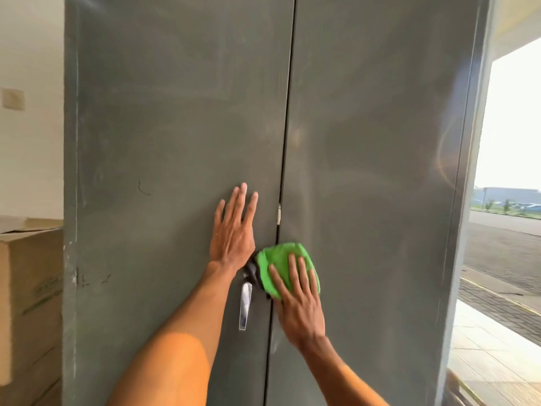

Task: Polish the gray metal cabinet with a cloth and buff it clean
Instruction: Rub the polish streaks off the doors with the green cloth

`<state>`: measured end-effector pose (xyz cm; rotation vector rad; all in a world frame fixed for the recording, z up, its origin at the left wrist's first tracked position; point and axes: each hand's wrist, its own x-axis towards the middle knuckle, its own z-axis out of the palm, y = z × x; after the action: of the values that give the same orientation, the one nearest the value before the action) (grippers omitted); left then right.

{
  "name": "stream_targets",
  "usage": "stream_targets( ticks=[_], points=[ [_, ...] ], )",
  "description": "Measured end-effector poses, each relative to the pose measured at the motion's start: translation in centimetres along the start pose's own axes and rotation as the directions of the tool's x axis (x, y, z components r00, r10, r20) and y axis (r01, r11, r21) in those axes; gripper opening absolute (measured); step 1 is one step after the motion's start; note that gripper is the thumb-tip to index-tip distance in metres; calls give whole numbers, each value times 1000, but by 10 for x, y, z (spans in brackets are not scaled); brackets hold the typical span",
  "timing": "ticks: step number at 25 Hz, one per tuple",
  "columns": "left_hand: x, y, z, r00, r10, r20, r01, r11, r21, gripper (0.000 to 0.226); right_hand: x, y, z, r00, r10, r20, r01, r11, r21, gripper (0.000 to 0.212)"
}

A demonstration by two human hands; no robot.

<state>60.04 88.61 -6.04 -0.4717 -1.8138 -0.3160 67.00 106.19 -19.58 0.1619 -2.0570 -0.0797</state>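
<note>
You're mid-polish: your right hand [300,303] presses the green cloth [281,265] flat-fingered over the gray metal cabinet's [380,171] centre seam, beside the chrome handle [245,306]. Left hand [234,230] braces open-palmed on the left door. Next, I'd sweep right across that streaky panel.

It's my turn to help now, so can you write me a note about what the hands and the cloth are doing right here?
Left grip, a bare hand: flat, fingers straight, against the left door of the tall gray metal cabinet, above the shiny metal handle.
Right grip: straight fingers press the bright green cloth over the door seam.
Done: cloth is at work beside the handle; how much is polished is unclear.
Left: marks and smears show on both doors; polish and buff them.
</note>
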Motion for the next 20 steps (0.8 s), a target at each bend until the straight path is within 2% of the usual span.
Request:
stream_targets(
  ticks=[2,6,20],
  points=[
    [-7,2,2,1000,-12,10,12,1000,-5,78,-18,-2,8,999,17,44,-16,999,-31,104],
    [-15,14,0,998,-68,16,69,997,-35,69,-15,-8,0,995,31,99,-27,999,-44,105],
    [-31,26,-4,982,-146,117,153,987,-47,76,-17,-10,-9,987,47,151,-46,999,-7,99]
  ],
)
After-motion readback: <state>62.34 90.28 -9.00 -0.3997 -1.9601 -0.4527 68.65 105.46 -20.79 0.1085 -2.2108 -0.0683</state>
